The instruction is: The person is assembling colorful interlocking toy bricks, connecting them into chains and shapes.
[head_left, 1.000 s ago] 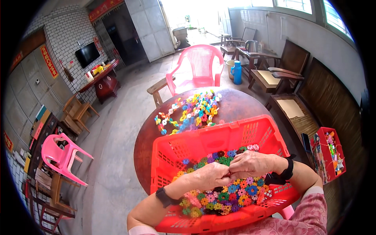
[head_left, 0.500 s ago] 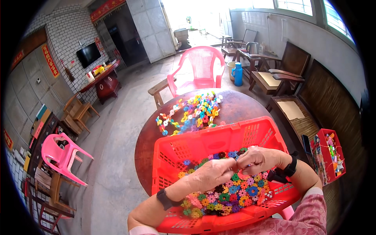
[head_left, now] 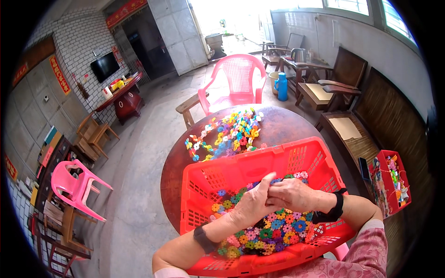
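Observation:
My left hand (head_left: 254, 204) and my right hand (head_left: 293, 194) meet above a red plastic basket (head_left: 252, 171), fingers curled in against each other. My left thumb points up and away. Whatever sits between the fingers is hidden by the hands. Below them the basket holds many flower-shaped plastic pieces (head_left: 266, 233) in blue, orange, green, pink, purple and other colours. Farther off, on the round brown table (head_left: 174, 185), lies a heap of linked flower-piece chains (head_left: 238, 132) in white, yellow, red and blue.
Past the table stands a pink plastic armchair (head_left: 238, 78), beside a wooden stool (head_left: 187, 107). A blue thermos (head_left: 281, 87) is on the floor to the right. Wooden benches (head_left: 354, 139) line the right wall, with a red box of small items (head_left: 394, 183) close by. Another pink chair (head_left: 76, 185) is at left.
My hands have turned and drawn closer together. The left hand is more upright, its thumb now raised, and the right fingers overlap it. The chains on the table look unchanged.

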